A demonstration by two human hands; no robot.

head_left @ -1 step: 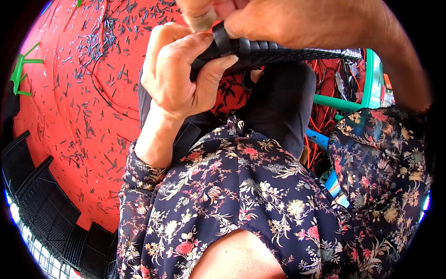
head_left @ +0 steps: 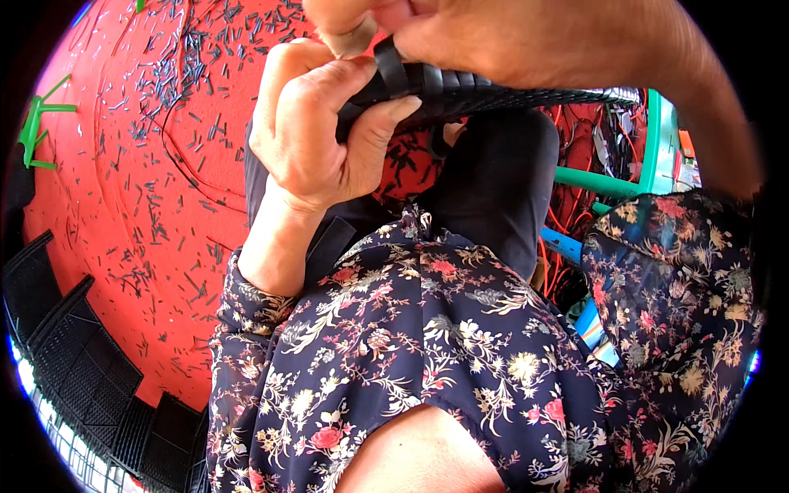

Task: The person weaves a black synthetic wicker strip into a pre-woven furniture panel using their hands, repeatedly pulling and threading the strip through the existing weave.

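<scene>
Overhead, both hands grip a black woven basket.

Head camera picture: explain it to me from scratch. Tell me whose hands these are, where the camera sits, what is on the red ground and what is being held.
No machine here: a person works with bare hands. The camera is worn on the head and looks down, with a fisheye lens, so edges bend and the picture is round.

The left hand grips the end of a black woven panel, thumb over its top edge. The right hand, very close to the lens, pinches a black strip at the same end. The panel runs away to the right.

Below is the person's dark floral shirt, with dark trousers over the knees.

The red floor is strewn with short dark cut bits and a few thin dark strands. Black mesh pieces are stacked at the lower left. A green frame and tangled red cords lie on the right.
</scene>
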